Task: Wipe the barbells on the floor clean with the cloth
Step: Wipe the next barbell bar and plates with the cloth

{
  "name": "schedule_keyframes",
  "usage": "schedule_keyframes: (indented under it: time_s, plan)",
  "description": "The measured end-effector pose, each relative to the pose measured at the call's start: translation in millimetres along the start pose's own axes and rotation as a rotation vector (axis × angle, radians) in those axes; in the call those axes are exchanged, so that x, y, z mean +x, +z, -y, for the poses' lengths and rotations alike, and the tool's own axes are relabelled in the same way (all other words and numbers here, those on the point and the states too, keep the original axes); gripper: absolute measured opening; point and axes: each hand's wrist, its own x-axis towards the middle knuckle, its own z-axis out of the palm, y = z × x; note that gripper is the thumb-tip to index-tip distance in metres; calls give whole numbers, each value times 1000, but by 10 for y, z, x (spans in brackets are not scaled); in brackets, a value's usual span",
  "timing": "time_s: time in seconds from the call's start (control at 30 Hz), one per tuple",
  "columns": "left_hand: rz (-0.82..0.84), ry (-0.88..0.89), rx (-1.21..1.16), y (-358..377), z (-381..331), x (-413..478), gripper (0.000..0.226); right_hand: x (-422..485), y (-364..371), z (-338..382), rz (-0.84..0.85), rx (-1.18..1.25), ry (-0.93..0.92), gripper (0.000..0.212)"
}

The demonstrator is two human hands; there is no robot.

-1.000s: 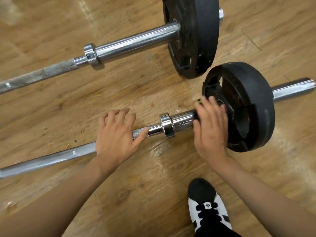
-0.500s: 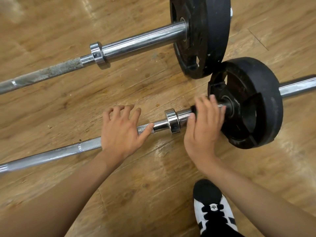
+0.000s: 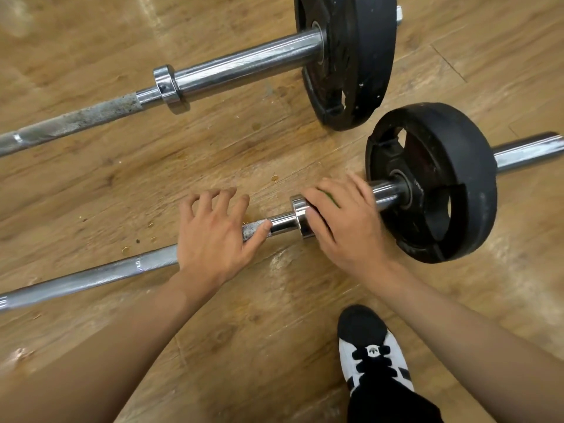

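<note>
Two steel barbells lie on the wooden floor. On the near barbell point(image 3: 91, 277), my left hand point(image 3: 213, 236) rests flat on the knurled shaft with its fingers spread and the thumb along the bar. My right hand point(image 3: 345, 227) curls over the chrome sleeve just right of the collar point(image 3: 297, 215). It holds a green cloth point(image 3: 329, 196) against the sleeve, and only a sliver shows between the fingers. The near barbell's small black plate point(image 3: 457, 184) stands just right of that hand. The far barbell point(image 3: 244, 64) has a dull, stained shaft.
A larger black plate point(image 3: 366, 56) on the far barbell stands close to the small plate. My black and white shoe point(image 3: 372, 358) is on the floor below my right arm. Small crumbs are scattered on the boards around my left hand.
My right hand slid left along the near sleeve, from the plate's hub to the collar. My left hand stayed on the shaft.
</note>
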Motion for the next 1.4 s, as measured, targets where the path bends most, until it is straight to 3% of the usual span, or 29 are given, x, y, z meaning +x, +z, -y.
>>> schedule_keyframes:
  time_s: [0.07, 0.17, 0.23, 0.3, 0.43, 0.5, 0.63, 0.73, 0.87, 1.03, 1.1, 1.17, 1.27, 1.4]
  plan:
    - [2, 0, -1, 1, -34, -68, 72, -215, -111, -208, -48, -39, 23, 32]
    - [-5, 5, -6, 3, -82, -176, 72, -239, -201, -207, -125, -88, 298, 33]
    - [-7, 7, -3, 0, -117, -244, 72, -60, -156, -34, -51, -142, 407, 34]
    - [-6, 10, -6, 2, -157, -316, 71, 34, -140, 130, 54, -107, 347, 40]
    - [-26, 4, -30, -2, -239, -473, 71, -348, -192, 60, -6, -68, -10, 31]
    - [-40, 15, -34, 3, -273, -556, 72, -530, -303, -62, -8, -101, 50, 32]
    - [-38, 27, -22, 7, -343, -730, 72, -430, -375, -42, 65, -228, 368, 38]
    - [-46, 38, -47, 2, -388, -832, 69, -290, -331, 216, 224, -169, 243, 47]
    - [-49, 37, -84, -13, -435, -965, 66, -714, -440, 187, 133, -86, 33, 32]
    - [-41, 37, -97, -4, -505, -1112, 67, -800, -606, -17, 74, -234, 296, 34]
    - [-46, 42, -93, 0, -524, -1142, 67, -694, -496, 169, 170, -266, 252, 37]
    - [-47, 48, -95, -2, -524, -1164, 68, -710, -465, 313, 225, -152, 137, 35]
    - [-50, 55, -116, -10, -537, -1188, 68, -1002, -620, 198, 213, -72, 38, 33]
    - [-62, 56, -114, -3, -554, -1194, 69, -1121, -742, -37, 73, -119, 227, 37]
